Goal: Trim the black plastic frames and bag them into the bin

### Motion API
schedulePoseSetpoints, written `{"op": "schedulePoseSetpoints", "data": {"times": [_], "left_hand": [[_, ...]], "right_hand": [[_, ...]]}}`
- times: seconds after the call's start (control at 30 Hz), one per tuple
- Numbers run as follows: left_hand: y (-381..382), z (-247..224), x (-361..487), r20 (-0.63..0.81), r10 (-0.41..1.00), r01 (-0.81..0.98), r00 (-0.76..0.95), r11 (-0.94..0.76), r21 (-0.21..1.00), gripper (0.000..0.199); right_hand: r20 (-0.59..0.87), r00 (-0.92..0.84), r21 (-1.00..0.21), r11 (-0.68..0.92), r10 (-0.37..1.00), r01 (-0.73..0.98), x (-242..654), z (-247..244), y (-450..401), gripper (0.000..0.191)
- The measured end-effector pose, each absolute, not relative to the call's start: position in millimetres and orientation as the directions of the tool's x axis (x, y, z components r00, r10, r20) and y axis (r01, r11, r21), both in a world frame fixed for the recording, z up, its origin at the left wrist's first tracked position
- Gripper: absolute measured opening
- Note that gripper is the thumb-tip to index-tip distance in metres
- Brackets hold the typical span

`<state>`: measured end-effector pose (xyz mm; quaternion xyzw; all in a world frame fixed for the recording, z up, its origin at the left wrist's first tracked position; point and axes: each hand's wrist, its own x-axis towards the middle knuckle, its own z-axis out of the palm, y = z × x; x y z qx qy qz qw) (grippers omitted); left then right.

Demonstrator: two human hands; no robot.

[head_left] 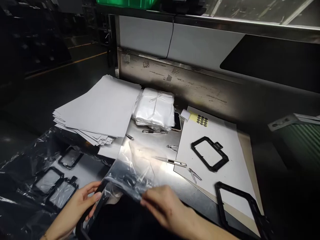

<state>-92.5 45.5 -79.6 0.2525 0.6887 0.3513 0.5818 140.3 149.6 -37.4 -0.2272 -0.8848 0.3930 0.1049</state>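
Observation:
My left hand point(83, 200) grips a black plastic frame point(93, 208) near the lower edge of the view, its thumb and fingers wrapped round one side. A clear plastic bag point(130, 175) spreads over the metal table beside it, partly around the frame's upper end. The edge of the bag is pinched in my right hand point(162, 203), to the right of the frame. Shine and blur hide how far the frame sits inside the bag.
White paper sheets point(100, 103) lie stacked at left, beside a tied bundle of clear bags point(156, 108). Black frames point(210, 153) rest on white paper at right, near nippers point(194, 175) and a knife point(176, 162). More frames point(50, 180) lie on plastic at lower left.

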Motion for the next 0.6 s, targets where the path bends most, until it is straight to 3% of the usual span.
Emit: {"op": "schedulePoseSetpoints", "data": {"times": [0.1, 0.23, 0.3, 0.4, 0.5, 0.6], "left_hand": [[41, -83, -97, -0.659, 0.722, -0.065, -0.211, 0.662, 0.746, 0.055], [42, -96, -103, -0.643, 0.75, -0.086, -0.156, 0.638, 0.765, 0.078], [38, -104, -107, -0.623, 0.766, -0.097, -0.158, 0.616, 0.782, 0.065], [22, -116, -115, -0.664, 0.722, -0.104, -0.194, 0.658, 0.746, 0.024], [2, -124, -127, -0.755, 0.631, -0.123, -0.179, 0.747, 0.653, 0.032], [-17, -122, -137, -0.828, 0.539, -0.191, -0.153, 0.806, 0.56, 0.038]], "right_hand": [[-0.052, -0.934, -0.813, 0.528, 0.355, 0.246, 126, -51, 125, 0.022], [-0.045, -0.942, -0.939, 0.309, 0.333, 0.154, 77, -71, 105, 0.025], [-0.019, -0.964, -0.975, 0.211, 0.266, 0.077, 57, -79, 97, 0.023], [-0.073, -0.978, -0.989, 0.114, 0.194, 0.096, 43, -90, 91, 0.02], [-0.159, -0.962, -0.96, 0.191, 0.222, 0.203, 40, -98, 95, 0.019], [-0.109, -0.964, -0.893, 0.402, 0.243, 0.202, 34, -93, 112, 0.018]]}}
